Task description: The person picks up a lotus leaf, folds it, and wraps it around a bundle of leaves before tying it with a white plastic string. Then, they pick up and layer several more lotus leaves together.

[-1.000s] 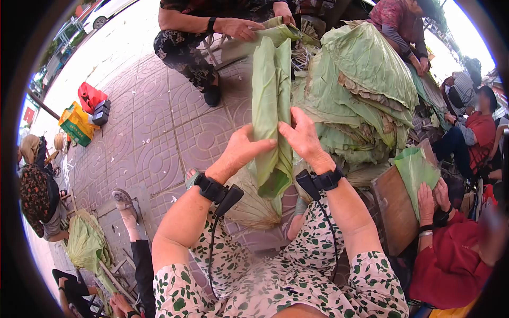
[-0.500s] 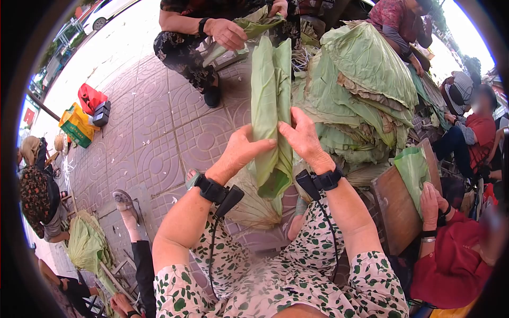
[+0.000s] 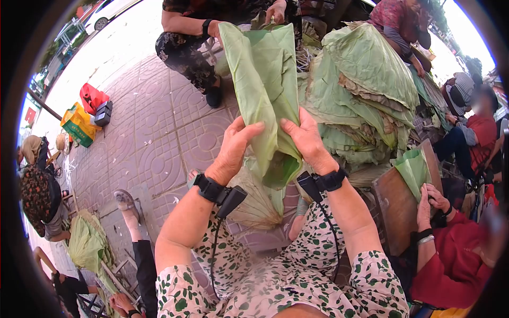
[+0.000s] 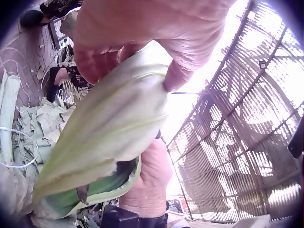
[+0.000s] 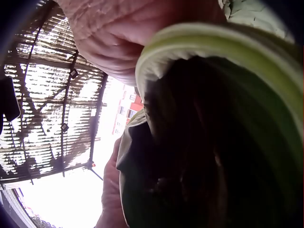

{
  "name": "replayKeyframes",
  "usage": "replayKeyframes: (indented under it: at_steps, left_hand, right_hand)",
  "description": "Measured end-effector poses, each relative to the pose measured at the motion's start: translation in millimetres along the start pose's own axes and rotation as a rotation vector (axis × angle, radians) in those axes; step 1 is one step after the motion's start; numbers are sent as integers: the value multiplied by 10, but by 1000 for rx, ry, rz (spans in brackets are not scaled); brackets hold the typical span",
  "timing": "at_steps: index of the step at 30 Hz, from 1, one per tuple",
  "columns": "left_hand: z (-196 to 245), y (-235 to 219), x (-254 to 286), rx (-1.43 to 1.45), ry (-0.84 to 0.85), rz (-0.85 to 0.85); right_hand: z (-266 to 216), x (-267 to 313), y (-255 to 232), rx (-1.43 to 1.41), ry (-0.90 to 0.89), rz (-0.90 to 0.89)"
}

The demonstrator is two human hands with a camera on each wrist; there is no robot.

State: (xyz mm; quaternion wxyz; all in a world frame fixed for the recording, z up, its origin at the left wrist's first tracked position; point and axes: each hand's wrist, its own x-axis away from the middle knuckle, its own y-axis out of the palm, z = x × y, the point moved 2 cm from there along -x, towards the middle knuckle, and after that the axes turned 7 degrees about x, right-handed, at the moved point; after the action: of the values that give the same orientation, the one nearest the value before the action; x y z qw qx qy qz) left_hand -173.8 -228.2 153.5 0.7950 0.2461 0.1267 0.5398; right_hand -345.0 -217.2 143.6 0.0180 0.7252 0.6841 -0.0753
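Note:
A large green lotus leaf (image 3: 283, 63), folded lengthwise into a loose bundle, is held upright in front of me between both hands. My left hand (image 3: 229, 151) grips its left side, thumb on the near face and fingers behind. On the right side my right hand (image 3: 310, 142) pinches it the same way, with its thumb pressed on the leaf. The left wrist view shows the pale underside of the leaf (image 4: 109, 118) between the hands. In the right wrist view the curled lower end of the leaf (image 5: 213, 42) hangs open, its inside dark.
A tall pile of lotus leaves (image 3: 366, 69) stands at right. Below the bundle, another leaf (image 3: 252, 204) lies between my feet. A person opposite handles leaves; a person in red (image 3: 450, 259) works at a wooden board (image 3: 395, 212). Bags (image 3: 78, 126) sit on the paving.
The folded leaf has spread wider, its top fanning left and rising. My left hand has shifted slightly up and left, away from the right. The person opposite has moved their hands.

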Motion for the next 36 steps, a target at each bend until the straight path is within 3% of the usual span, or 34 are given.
replayKeyframes:
  at_steps: [1, 3, 7, 9, 12, 15, 16, 18, 19, 21, 22, 24, 28, 30, 36]
  left_hand:
    - [7, 14, 4, -69, -8, -8]
    - [2, 44, 5, -129, 52, 21]
    - [-73, 1, -33, -73, 14, 137]
    - [-109, -56, -64, -127, 29, 184]
    - [-77, -150, -85, 148, 51, 153]
    - [-37, -156, -59, 159, 4, 140]
    - [-49, -170, -67, 157, 4, 134]
    - [-86, -208, -92, -55, -1, 208]
    - [-83, -211, -99, -54, -1, 198]
    - [-57, -187, -102, -232, 85, 125]
    - [-106, -196, -122, -232, 86, 121]
    - [-174, -200, -152, -396, 246, 143]
    - [-172, -188, -115, -431, 272, 184]
    - [-138, -246, -140, -160, 195, 140]
    - [-77, -232, -133, 72, 80, 105]
  right_hand:
    - [-16, 2, -11, -1, 0, 0]
    - [-96, 9, -46, 362, -186, 75]
    - [-127, 46, -22, 487, -208, 86]
    - [-59, 37, -14, 329, -122, 76]
    - [37, -17, -71, 200, -95, -44]
    - [100, 2, -59, 71, -20, -88]
    - [83, 17, -56, 72, -23, -82]
    - [50, 45, -38, -185, -1, -65]
    - [51, 42, -39, -181, -5, -57]
    - [25, 40, -62, 209, -126, 88]
    - [11, 42, -62, 210, -127, 91]
    - [-38, 50, -53, 345, -205, 123]
    - [-29, 53, -31, 336, -245, 95]
    - [6, 32, -42, 22, -142, 81]
    - [4, 13, -97, -215, -35, 56]
